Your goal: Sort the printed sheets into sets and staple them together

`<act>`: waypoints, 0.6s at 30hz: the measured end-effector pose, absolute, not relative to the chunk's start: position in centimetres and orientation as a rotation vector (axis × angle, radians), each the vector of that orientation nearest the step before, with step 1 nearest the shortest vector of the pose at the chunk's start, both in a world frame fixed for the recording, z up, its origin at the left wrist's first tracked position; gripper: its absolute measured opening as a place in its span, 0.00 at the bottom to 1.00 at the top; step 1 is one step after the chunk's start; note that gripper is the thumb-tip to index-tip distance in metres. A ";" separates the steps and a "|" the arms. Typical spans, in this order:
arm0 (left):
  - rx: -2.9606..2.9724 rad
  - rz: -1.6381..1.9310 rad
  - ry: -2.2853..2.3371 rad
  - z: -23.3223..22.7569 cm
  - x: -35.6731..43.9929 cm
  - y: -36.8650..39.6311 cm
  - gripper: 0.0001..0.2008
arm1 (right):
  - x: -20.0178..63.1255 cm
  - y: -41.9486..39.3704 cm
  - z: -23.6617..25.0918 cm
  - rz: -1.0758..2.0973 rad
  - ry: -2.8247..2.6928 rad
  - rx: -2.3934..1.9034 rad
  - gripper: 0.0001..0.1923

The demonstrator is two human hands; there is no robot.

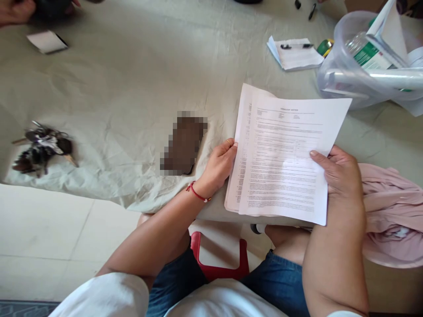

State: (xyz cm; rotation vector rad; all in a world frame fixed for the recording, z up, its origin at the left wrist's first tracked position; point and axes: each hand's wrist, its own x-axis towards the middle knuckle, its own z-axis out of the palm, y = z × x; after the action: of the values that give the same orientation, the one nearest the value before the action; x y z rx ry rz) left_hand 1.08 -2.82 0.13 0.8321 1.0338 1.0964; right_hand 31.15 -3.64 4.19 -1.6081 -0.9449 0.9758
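Several printed sheets of paper (280,176) are held up over the table's near edge, the top one shifted to the right of those beneath. My left hand (220,164), closed, pinches the stack's left edge. On the right edge my right hand (342,169) is closed too, thumb on the printed face and fingers hidden behind. A smartphone (183,145), its area blurred into blocks, lies on the cloth just left of my left hand.
A greenish cloth covers the table (132,79). Keys (46,147) lie at left, a small white-topped item (48,42) beyond. Notepad (297,55) with a pen, and a filled plastic basket (343,66), stand back right. Pink fabric (390,211) lies right. Another person's hand (16,12) shows top left.
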 end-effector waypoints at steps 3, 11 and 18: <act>0.829 1.096 1.042 0.1 1.1 -2.9 0.11 | 31.1 -3.6 4.3 0.949 -0.941 -1.605 0.30; 0.846 1.145 1.016 0.3 1.1 -3.2 0.22 | 30.8 -3.6 4.4 0.937 -0.901 -1.607 0.30; 0.864 1.079 1.120 0.6 1.0 -3.1 0.17 | 31.6 -3.1 3.5 0.662 -0.961 -1.678 0.28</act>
State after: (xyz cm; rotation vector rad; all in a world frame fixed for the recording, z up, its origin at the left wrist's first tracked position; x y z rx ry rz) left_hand 0.97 -3.12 0.59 0.8640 1.1196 1.0785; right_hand 31.60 -3.07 3.49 -1.6776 -0.9615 0.6625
